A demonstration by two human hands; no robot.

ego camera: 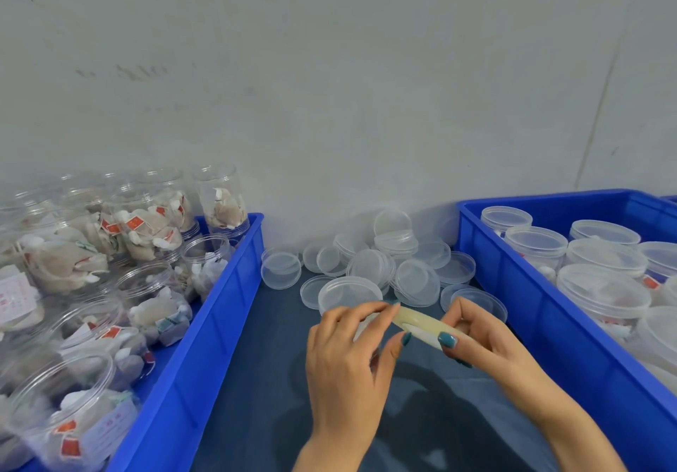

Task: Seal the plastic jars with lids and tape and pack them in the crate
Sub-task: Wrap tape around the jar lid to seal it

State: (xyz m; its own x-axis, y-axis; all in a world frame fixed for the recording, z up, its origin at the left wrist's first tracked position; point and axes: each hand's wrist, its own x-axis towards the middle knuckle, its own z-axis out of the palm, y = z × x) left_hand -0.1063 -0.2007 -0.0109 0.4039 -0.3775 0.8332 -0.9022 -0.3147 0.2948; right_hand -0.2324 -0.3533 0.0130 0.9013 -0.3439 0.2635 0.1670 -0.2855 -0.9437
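Head view showed lidded jars in the right crate, with many open jars waiting in the left crate. Left hand and right hand both pinched the tape roll.

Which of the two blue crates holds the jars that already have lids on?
The right crate: its jars carry clear lids. The left crate holds open jars, uncapped, with their tea bags showing.
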